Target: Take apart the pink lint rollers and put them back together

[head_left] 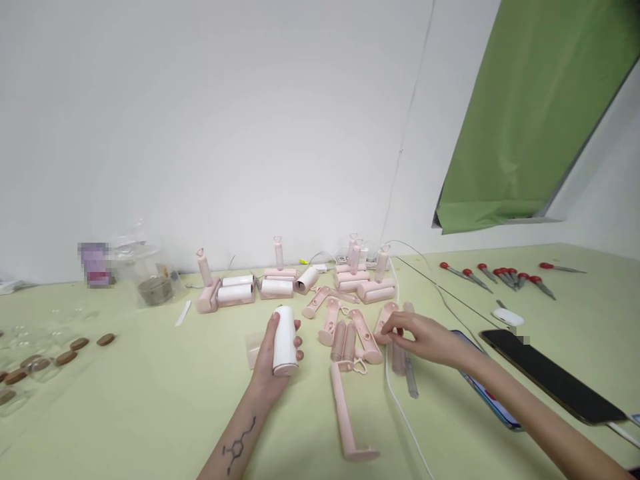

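Observation:
My left hand [267,363] is wrapped around a white lint roll [285,337] with a pinkish end, held upright over the table. To the right, my right hand [423,335] has its thumb and forefinger curled at the lower end of a pink roller frame [387,315]. Whether the fingertips grip that frame is hidden. Between my hands lie more pink frames [367,337] and dusky pink tubes [344,340]. Closest to me is a long pink frame [343,413] with bent ends. A translucent tube [399,360] rests below my right hand.
Pink rollers [237,290], several with upright handles [279,253], line the wall. Right are a phone [550,377], a second phone [495,400], white case [509,317] and red-tipped tools [510,277]. A white cable [405,417] crosses the table. Brown discs [65,358] lie left.

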`<action>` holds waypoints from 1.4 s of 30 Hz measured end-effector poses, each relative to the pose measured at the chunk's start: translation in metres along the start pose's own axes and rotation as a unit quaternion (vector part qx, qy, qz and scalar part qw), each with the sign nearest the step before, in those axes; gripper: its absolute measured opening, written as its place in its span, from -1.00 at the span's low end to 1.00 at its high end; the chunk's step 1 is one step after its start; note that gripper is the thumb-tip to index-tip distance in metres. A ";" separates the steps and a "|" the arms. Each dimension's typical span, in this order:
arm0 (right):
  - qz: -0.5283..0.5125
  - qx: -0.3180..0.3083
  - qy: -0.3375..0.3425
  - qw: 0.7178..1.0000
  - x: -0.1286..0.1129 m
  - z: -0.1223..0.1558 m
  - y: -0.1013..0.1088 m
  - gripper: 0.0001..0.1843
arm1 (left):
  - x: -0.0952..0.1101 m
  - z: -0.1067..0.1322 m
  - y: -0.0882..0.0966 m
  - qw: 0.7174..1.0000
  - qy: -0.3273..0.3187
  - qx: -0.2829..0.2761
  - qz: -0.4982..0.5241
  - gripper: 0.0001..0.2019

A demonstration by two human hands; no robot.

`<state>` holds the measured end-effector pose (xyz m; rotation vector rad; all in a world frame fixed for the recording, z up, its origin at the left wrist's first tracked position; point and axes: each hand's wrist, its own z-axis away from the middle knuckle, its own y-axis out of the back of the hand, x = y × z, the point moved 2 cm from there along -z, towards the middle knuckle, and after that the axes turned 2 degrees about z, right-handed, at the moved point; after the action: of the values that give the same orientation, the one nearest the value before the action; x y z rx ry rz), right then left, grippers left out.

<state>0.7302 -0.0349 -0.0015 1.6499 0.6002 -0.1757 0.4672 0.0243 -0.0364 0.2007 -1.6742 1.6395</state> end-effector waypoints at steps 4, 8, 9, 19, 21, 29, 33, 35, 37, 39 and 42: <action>0.005 0.037 0.056 0.998 -0.015 -0.005 -0.015 -0.80 | -0.001 0.000 -0.001 1.000 -0.012 -0.002 -0.005 -0.74; 0.040 0.041 0.080 0.995 -0.023 -0.038 -0.023 -0.78 | 0.003 0.000 -0.002 1.000 -0.006 -0.002 0.013 -0.80; 0.049 0.043 0.075 0.995 -0.023 -0.048 -0.026 -0.76 | 0.005 0.000 -0.002 1.000 -0.005 -0.006 0.017 -0.81; 0.109 -0.035 0.095 0.989 -0.038 -0.122 -0.059 -0.69 | 0.008 -0.007 0.007 0.999 0.004 -0.029 0.038 -0.79; 0.126 -0.079 0.131 0.980 -0.049 -0.118 -0.061 -0.67 | 0.007 -0.010 0.010 0.999 0.002 -0.027 0.037 -0.78; 0.203 -0.189 0.174 0.945 -0.045 -0.109 -0.062 -0.66 | 0.005 -0.012 0.014 0.999 0.001 -0.019 0.042 -0.77; 0.221 -0.189 0.179 0.940 -0.038 -0.115 -0.069 -0.78 | 0.004 -0.011 0.013 0.999 0.000 -0.012 0.039 -0.76; 0.232 -0.157 0.169 0.945 -0.036 -0.116 -0.069 -0.78 | 0.003 -0.011 0.012 0.999 -0.008 -0.002 0.036 -0.75; 0.235 -0.111 0.160 0.952 -0.036 -0.118 -0.067 -0.74 | 0.003 -0.011 0.011 0.999 -0.022 0.015 0.033 -0.74; 0.232 -0.072 0.157 0.957 -0.036 -0.120 -0.063 -0.67 | 0.002 -0.011 0.010 0.998 -0.037 0.035 0.028 -0.73; 0.233 -0.067 0.175 0.954 -0.038 -0.124 -0.065 -0.68 | 0.002 -0.010 0.010 0.997 -0.047 0.051 0.022 -0.70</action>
<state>0.6388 0.0770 -0.0190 1.6536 0.4560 0.5005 0.4637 0.0354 -0.0440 0.2977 -1.6760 1.7758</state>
